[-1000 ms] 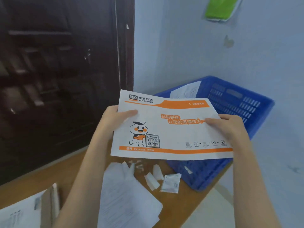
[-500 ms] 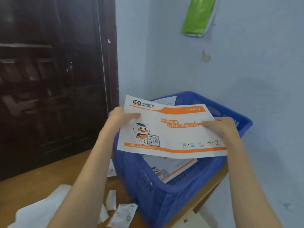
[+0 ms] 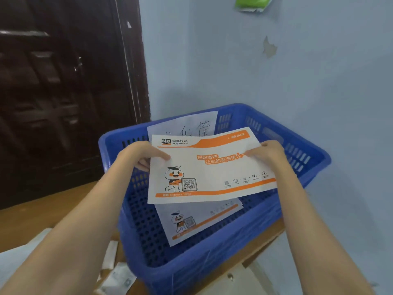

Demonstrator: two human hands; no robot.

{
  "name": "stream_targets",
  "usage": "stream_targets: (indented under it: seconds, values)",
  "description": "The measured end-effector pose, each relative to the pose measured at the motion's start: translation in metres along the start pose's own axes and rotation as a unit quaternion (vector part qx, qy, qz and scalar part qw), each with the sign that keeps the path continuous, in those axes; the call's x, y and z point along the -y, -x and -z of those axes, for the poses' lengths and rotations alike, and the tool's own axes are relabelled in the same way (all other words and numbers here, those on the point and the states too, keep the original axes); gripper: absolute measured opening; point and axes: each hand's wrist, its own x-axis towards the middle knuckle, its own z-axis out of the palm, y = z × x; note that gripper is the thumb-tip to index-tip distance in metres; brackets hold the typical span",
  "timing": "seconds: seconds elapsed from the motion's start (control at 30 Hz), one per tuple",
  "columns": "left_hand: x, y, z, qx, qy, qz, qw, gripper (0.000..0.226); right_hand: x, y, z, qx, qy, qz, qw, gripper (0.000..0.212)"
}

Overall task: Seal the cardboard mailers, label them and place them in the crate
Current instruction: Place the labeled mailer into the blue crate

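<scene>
A white and orange cardboard mailer [image 3: 210, 167] hangs flat over the open top of the blue plastic crate [image 3: 212, 267]. My left hand [image 3: 140, 154] pinches its left edge, thumb on top and fingers underneath. Its right edge is pinched the same way by my right hand [image 3: 268, 152]. Another mailer [image 3: 197, 220] of the same print lies on the crate's perforated floor below. A white sheet with handwriting [image 3: 187, 126] leans against the crate's back wall.
The crate sits on a wooden table [image 3: 42, 209] in the corner between a dark wooden door [image 3: 63, 92] and a pale blue wall [image 3: 297, 71]. Paper scraps [image 3: 119, 277] and a white sheet [image 3: 12, 260] lie left of the crate.
Both hands have carried the mailer from above the table to above the crate and lowered it. The view has moved in on the crate, so the mailer inside shows.
</scene>
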Motion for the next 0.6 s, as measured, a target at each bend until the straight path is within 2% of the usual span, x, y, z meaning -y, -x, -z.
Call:
stream_targets:
  seconds: [0.13, 0.3, 0.43, 0.53, 0.6]
  values:
    - [0.006, -0.035, -0.019, 0.042, -0.029, 0.040, 0.998, 0.048, 0.001, -0.033, -0.028, 0.036, 0.144, -0.022, 0.989, 0.051]
    - [0.029, -0.066, -0.059, 0.088, -0.034, 0.112, 0.989, 0.050, -0.006, -0.063, -0.065, 0.097, 0.280, -0.065, 0.953, 0.065]
    - [0.049, -0.084, -0.078, 0.083, 0.008, 0.147, 0.986, 0.047, -0.014, -0.092, -0.087, 0.150, 0.333, -0.082, 0.927, 0.071]
    - [0.060, -0.096, -0.093, 0.048, 0.054, 0.161, 0.984, 0.031, -0.022, -0.115, -0.105, 0.185, 0.360, -0.078, 0.911, 0.075]
    - [0.069, -0.100, -0.104, 0.029, 0.080, 0.181, 0.980, 0.031, -0.030, -0.128, -0.116, 0.215, 0.381, -0.075, 0.896, 0.080]
